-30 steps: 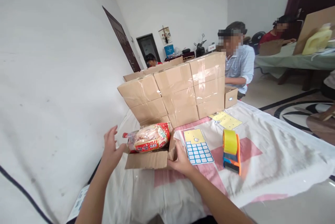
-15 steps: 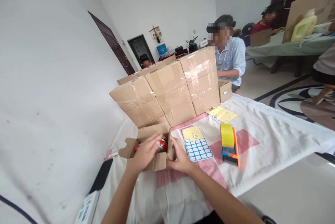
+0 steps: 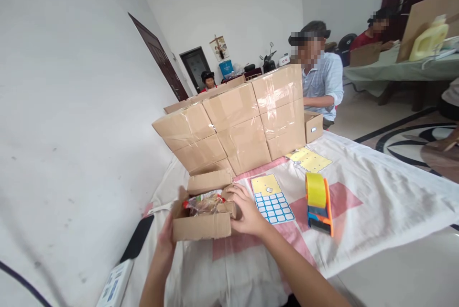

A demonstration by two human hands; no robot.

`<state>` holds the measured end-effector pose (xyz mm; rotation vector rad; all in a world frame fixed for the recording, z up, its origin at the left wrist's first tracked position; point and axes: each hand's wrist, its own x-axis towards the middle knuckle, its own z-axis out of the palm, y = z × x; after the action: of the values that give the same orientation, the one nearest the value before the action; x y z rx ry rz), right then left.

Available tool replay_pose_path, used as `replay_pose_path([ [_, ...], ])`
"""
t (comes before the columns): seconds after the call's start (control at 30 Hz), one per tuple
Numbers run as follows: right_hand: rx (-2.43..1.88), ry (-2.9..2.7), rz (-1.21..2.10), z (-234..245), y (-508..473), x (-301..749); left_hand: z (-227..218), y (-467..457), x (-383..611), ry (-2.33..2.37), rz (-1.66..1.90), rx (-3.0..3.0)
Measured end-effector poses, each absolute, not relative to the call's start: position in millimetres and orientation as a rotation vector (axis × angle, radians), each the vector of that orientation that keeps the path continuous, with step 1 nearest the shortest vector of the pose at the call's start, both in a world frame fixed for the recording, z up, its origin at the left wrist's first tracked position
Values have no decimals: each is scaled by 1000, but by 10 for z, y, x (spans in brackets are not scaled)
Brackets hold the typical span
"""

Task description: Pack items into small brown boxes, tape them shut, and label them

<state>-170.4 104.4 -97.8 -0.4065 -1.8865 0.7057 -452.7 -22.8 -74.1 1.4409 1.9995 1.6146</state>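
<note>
Left hand (image 3: 166,235) is grasping the left end of an open cardboard carton (image 3: 202,228), right hand (image 3: 248,211) its right end; carton is sitting on the cloth-covered bench (image 3: 387,211), plastic food packet (image 3: 204,203) lying inside, tape dispenser (image 3: 317,197) standing apart.

My feed gives me left hand (image 3: 166,235) and right hand (image 3: 247,211), both bare, slim fingers (image 3: 239,193) on the right; left forearm (image 3: 155,271) and right forearm (image 3: 292,263) bare, slender; black patch (image 3: 292,301) at bottom edge (clothing maybe, too small to tell).
</note>
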Motion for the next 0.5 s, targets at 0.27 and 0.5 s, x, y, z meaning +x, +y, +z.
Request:
replay_pose_path([
  [0.27, -198, -1157, 1427, -1063, 1191, -1633, -660, -449, -4351, 1874, 1080, 2061],
  [0.5, -196, -1060, 1532, -1071, 1219, -1617, -776, -149, -4071, 2175, 1618, 1268],
])
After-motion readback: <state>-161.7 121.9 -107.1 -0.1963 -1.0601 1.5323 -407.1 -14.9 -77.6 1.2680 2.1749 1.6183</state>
